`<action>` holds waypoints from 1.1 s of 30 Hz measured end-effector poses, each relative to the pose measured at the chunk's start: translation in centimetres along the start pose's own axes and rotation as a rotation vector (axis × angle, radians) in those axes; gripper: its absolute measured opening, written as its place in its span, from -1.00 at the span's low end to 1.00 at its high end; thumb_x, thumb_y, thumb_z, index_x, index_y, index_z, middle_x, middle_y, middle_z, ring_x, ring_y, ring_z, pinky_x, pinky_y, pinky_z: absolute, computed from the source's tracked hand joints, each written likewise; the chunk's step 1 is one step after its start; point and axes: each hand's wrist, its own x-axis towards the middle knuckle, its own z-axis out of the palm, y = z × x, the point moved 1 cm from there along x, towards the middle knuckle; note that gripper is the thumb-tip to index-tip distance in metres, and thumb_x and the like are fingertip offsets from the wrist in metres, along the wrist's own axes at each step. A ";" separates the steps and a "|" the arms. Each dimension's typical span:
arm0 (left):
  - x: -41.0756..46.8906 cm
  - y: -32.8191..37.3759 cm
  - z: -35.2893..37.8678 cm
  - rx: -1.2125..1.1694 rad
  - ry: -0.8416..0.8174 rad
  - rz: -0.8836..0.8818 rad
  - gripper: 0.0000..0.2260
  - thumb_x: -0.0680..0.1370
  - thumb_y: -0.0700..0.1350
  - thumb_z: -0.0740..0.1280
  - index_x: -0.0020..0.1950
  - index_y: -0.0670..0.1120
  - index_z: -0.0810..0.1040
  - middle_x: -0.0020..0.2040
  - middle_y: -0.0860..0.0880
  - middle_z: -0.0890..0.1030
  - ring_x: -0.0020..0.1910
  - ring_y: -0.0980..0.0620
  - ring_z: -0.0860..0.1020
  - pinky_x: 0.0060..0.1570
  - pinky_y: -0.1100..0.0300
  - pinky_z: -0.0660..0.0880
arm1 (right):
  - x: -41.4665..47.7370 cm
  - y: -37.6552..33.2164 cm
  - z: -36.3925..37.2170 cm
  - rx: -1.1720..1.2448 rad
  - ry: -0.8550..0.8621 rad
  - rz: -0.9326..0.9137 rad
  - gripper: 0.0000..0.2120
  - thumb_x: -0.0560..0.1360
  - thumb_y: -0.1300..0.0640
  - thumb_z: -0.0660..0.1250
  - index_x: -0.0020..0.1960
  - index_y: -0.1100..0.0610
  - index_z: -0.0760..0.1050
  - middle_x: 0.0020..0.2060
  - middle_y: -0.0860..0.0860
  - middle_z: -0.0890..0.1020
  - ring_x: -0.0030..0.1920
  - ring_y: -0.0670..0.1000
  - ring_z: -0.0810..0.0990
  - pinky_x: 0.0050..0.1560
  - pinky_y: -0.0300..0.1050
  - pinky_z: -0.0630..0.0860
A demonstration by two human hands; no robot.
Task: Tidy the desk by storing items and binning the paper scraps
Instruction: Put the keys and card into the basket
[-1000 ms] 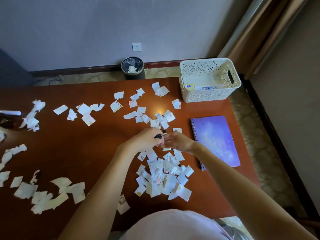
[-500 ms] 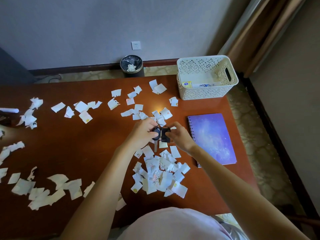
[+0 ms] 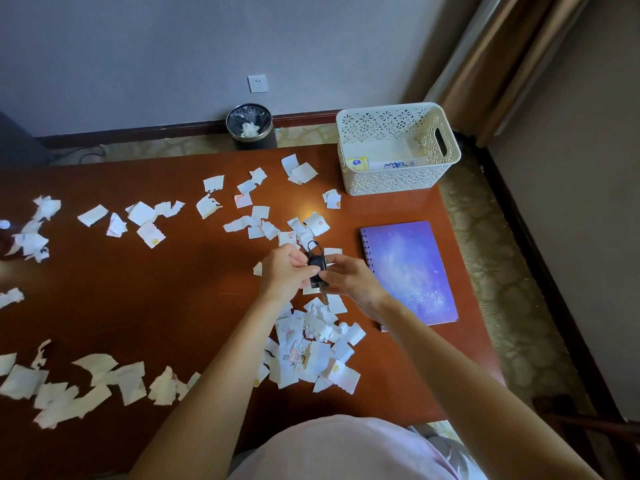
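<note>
both hands [image 3: 317,271] pinching black keys [image 3: 318,268] | blade [image 3: 325,295] hangs down, long axis near-far | above tabletop [image 3: 138,289] scraps [image 3: 311,344]

basket [image 3: 398,178] behind notebook [image 3: 408,271], scraps [image 3: 311,348] left.

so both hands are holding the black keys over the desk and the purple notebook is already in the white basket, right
Not quite. The head view shows the purple notebook lying on the desk, in front of the white basket. The left hand and right hand do hold the black keys.
</note>
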 end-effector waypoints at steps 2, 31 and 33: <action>0.3 0.0 0.2 -0.023 -0.031 -0.004 -0.87 0.45 -0.28 0.41 -0.02 -0.25 0.56 -0.15 -0.19 0.63 -0.36 0.07 0.60 -0.35 0.31 0.60 | 0.1 0.1 -0.5 -0.022 0.012 0.025 -0.80 0.53 0.40 0.23 0.14 0.28 0.45 -0.21 0.04 0.62 -0.34 -0.18 0.67 -0.21 -0.36 0.60; 5.6 6.2 2.5 0.163 0.005 -0.014 -0.79 0.55 -0.10 0.30 -0.02 -0.25 0.51 -0.17 -0.10 0.53 -0.13 -0.07 0.51 -0.25 0.17 0.42 | 3.8 -7.4 -8.1 -0.259 0.430 -0.097 -0.83 0.43 0.38 0.30 -0.02 0.21 0.54 -0.23 0.04 0.60 -0.17 0.19 0.64 0.01 0.11 0.59; 6.8 10.2 2.0 0.110 0.029 0.078 -0.81 0.55 -0.07 0.28 -0.02 -0.21 0.50 -0.15 -0.10 0.53 -0.13 -0.04 0.50 -0.31 0.20 0.38 | 4.5 -9.8 -9.4 -0.182 0.467 -0.159 -0.83 0.45 0.40 0.27 -0.02 0.22 0.52 -0.27 0.04 0.57 -0.31 0.13 0.61 -0.10 0.04 0.56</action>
